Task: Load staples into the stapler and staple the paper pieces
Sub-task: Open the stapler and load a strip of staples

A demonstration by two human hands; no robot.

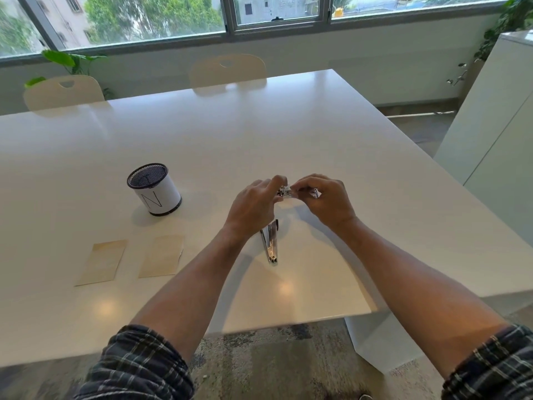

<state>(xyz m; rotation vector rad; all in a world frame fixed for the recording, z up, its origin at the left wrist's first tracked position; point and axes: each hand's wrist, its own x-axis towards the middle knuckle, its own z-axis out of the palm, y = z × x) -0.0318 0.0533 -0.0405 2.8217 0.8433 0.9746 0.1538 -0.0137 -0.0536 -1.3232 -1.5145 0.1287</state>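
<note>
A silver stapler (271,241) lies on the white table (288,134) with its top swung open, just below my hands. Above it, my left hand (253,206) and my right hand (326,197) hold a small shiny staple box or strip (288,192) between their fingertips, one hand at each end. My right hand's fingers curl around its right end, where a silvery bit (314,193) shows. Two tan paper pieces (102,262) (163,255) lie flat side by side at the left front of the table.
A black mesh pen cup (154,188) with a white label stands left of my hands. Two pale chairs (227,69) (63,90) stand at the table's far side. A white cabinet (496,116) is at the right. The table's front edge runs close to my forearms.
</note>
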